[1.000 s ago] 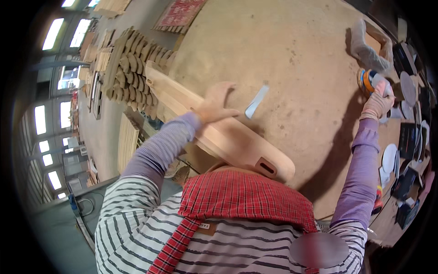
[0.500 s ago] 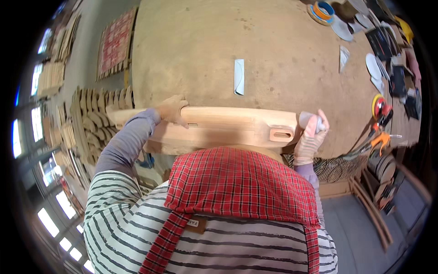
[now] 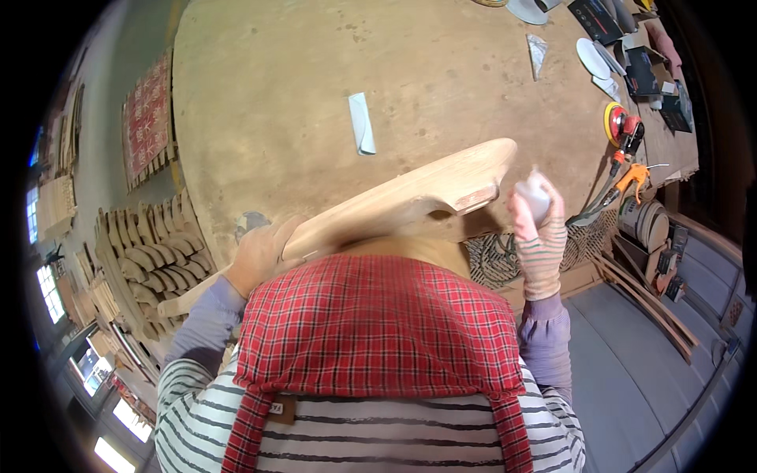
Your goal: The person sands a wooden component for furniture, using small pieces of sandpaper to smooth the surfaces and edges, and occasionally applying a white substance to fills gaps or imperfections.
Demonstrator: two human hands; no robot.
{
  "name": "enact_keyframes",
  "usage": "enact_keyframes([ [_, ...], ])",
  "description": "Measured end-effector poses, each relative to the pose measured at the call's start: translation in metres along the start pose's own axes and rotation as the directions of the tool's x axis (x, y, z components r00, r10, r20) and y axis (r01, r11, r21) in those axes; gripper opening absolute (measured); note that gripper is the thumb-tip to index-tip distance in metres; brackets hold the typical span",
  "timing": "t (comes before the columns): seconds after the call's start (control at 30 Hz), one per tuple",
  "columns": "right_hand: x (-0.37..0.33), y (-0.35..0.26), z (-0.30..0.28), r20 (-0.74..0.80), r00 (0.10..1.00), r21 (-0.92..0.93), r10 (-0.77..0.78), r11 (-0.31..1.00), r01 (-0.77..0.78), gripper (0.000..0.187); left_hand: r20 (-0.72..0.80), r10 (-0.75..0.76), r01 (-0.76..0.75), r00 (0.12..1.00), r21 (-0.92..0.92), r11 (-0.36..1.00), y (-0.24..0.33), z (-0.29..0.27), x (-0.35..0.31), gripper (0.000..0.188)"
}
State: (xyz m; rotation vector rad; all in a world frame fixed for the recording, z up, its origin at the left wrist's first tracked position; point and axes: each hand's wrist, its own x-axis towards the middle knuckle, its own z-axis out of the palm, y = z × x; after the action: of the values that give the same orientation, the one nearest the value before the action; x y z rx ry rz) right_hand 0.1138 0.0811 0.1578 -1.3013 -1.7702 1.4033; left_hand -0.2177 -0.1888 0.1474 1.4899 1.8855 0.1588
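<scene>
Wooden board gripped by left hand, right hand just beside its end

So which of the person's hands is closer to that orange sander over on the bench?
The right. The gloved right hand is raised by the wooden board's slotted end, toward the orange sander. The left hand grips the board's far end, well away.

Wooden board now tilted, far end raised, gloved right hand lifted beside it
</scene>
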Motion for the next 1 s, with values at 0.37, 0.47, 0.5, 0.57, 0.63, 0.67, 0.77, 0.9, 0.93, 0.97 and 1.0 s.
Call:
enact_keyframes([
  [0.37, 0.003, -0.004, -0.039, 0.181, 0.933, -0.583, -0.310, 0.730, 0.356, 0.050, -0.161, -0.089, 0.098, 0.983, 0.046, 0.994, 0.041, 0.015, 0.016, 0.080],
  [0.47, 0.007, -0.002, -0.039, 0.219, 0.923, -0.674, -0.315, 0.635, 0.377, 0.054, -0.157, -0.101, 0.109, 0.982, 0.044, 0.993, 0.042, 0.014, 0.017, 0.080],
  [0.5, 0.009, -0.003, -0.037, 0.230, 0.911, -0.696, -0.343, 0.596, 0.400, 0.054, -0.161, -0.095, 0.103, 0.982, 0.044, 0.994, 0.042, 0.014, 0.017, 0.081],
  [0.57, 0.013, -0.006, -0.034, 0.247, 0.892, -0.697, -0.378, 0.571, 0.435, 0.059, -0.168, -0.083, 0.092, 0.982, 0.044, 0.995, 0.043, 0.015, 0.019, 0.081],
  [0.63, 0.017, -0.012, -0.032, 0.259, 0.876, -0.706, -0.406, 0.539, 0.459, 0.061, -0.165, -0.085, 0.095, 0.983, 0.049, 0.994, 0.040, 0.016, 0.018, 0.082],
  [0.67, 0.019, -0.014, -0.030, 0.272, 0.872, -0.728, -0.407, 0.505, 0.463, 0.062, -0.163, -0.086, 0.096, 0.983, 0.052, 0.994, 0.039, 0.017, 0.017, 0.082],
  [0.77, 0.022, -0.019, -0.030, 0.297, 0.863, -0.773, -0.409, 0.427, 0.469, 0.063, -0.145, -0.072, 0.084, 0.987, 0.079, 0.993, 0.038, 0.016, 0.019, 0.082],
  [0.9, 0.023, -0.020, -0.031, 0.303, 0.854, -0.791, -0.422, 0.388, 0.473, 0.064, -0.162, -0.048, 0.063, 0.986, 0.089, 0.994, 0.035, 0.021, 0.018, 0.082],
  [0.93, 0.021, -0.020, -0.032, 0.303, 0.854, -0.799, -0.422, 0.377, 0.469, 0.064, -0.170, -0.037, 0.053, 0.985, 0.091, 0.994, 0.033, 0.023, 0.018, 0.082],
  [0.97, 0.020, -0.021, -0.032, 0.304, 0.856, -0.802, -0.418, 0.373, 0.466, 0.063, -0.179, -0.026, 0.043, 0.984, 0.092, 0.995, 0.032, 0.024, 0.017, 0.081],
  [1.0, 0.020, -0.020, -0.032, 0.303, 0.859, -0.804, -0.412, 0.374, 0.463, 0.063, -0.165, -0.038, 0.054, 0.986, 0.097, 0.994, 0.034, 0.023, 0.018, 0.081],
])
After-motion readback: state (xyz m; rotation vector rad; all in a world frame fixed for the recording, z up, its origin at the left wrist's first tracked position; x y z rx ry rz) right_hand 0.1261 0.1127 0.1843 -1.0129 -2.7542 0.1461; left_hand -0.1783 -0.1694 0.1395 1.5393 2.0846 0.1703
